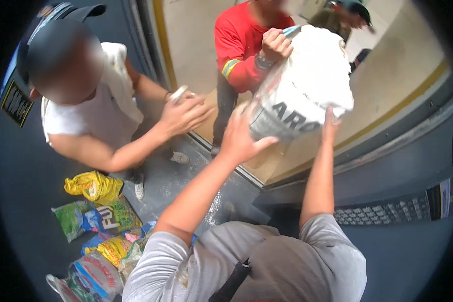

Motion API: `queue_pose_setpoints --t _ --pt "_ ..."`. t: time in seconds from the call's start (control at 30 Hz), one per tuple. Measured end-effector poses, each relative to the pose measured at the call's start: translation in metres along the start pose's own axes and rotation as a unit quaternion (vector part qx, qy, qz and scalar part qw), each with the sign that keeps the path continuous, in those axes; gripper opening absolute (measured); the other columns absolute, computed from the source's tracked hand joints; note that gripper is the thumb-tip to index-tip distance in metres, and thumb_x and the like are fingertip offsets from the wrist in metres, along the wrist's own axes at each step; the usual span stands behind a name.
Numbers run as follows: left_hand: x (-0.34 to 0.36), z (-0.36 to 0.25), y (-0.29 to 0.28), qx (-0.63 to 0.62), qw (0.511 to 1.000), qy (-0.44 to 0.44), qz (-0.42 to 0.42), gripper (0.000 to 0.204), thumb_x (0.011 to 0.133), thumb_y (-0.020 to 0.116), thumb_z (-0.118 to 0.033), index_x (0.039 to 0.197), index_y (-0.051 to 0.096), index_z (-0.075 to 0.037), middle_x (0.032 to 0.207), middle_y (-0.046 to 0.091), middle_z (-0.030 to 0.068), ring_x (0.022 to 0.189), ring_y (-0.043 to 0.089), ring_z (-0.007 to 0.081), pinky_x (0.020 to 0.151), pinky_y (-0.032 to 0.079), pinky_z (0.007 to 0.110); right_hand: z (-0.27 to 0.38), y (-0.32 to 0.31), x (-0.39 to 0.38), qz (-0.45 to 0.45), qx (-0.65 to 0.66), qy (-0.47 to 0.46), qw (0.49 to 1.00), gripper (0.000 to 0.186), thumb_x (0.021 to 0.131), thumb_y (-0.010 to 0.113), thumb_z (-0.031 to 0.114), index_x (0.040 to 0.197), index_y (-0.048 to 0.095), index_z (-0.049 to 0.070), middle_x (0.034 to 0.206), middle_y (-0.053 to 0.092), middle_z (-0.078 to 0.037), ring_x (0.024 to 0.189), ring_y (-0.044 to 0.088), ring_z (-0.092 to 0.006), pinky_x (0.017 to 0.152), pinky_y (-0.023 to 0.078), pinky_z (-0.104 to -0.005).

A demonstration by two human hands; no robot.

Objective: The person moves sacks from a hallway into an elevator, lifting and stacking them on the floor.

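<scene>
A large white sack (pixel 304 80) with dark lettering hangs tilted between me and a person in red. My right hand (pixel 332 123) is closed on its lower right corner. My left hand (pixel 244 131) is open at the sack's lower left edge, fingers spread and thumb out; whether it presses on the sack is unclear. The hand (pixel 276 46) of the person in red grips the sack's upper left. At my left, a person in a white sleeveless top holds both hands (pixel 186 113) raised near my left hand, a small pale item at their fingers.
Colourful filled bags (pixel 90 272) lie piled on the grey floor (pixel 196 176) at lower left. An elevator doorway with a metal sill (pixel 226 161) leads to a tan-floored car, where a third person in a cap (pixel 347 20) stands. A button panel (pixel 377 211) is on the right wall.
</scene>
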State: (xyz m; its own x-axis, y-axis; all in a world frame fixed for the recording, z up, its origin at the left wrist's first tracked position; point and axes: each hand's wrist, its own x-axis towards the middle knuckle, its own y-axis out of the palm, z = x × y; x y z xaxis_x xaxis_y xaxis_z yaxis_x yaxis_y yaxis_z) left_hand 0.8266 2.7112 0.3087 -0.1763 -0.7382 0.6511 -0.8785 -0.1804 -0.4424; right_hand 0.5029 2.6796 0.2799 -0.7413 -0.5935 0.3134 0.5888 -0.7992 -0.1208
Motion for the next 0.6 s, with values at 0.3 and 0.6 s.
queue_pose_setpoints --t 0.3,0.6 --pt "0.089 -0.045 -0.092 -0.097 0.975 0.162 0.116 0.08 0.048 0.088 -0.053 0.097 0.059 0.004 0.095 0.062 0.0218 0.094 0.061 0.0358 0.083 0.048 0.039 0.158 0.004 -0.186 0.012 -0.11 -0.098 0.989 0.036 0.097 0.057 0.019 0.12 0.053 -0.009 0.114 0.06 -0.018 0.102 0.057 -0.0198 0.092 0.044 -0.0368" --pt "-0.065 0.012 -0.173 -0.134 0.958 0.008 -0.255 0.039 0.068 0.076 -0.028 0.051 0.055 -0.001 0.057 0.056 0.0155 0.055 0.056 0.0315 0.054 0.045 0.038 0.106 0.061 -0.31 0.277 0.105 -0.341 0.892 0.042 0.094 0.055 0.004 0.129 0.042 -0.014 0.132 0.049 -0.024 0.115 0.051 -0.0279 0.1 0.04 -0.0397"
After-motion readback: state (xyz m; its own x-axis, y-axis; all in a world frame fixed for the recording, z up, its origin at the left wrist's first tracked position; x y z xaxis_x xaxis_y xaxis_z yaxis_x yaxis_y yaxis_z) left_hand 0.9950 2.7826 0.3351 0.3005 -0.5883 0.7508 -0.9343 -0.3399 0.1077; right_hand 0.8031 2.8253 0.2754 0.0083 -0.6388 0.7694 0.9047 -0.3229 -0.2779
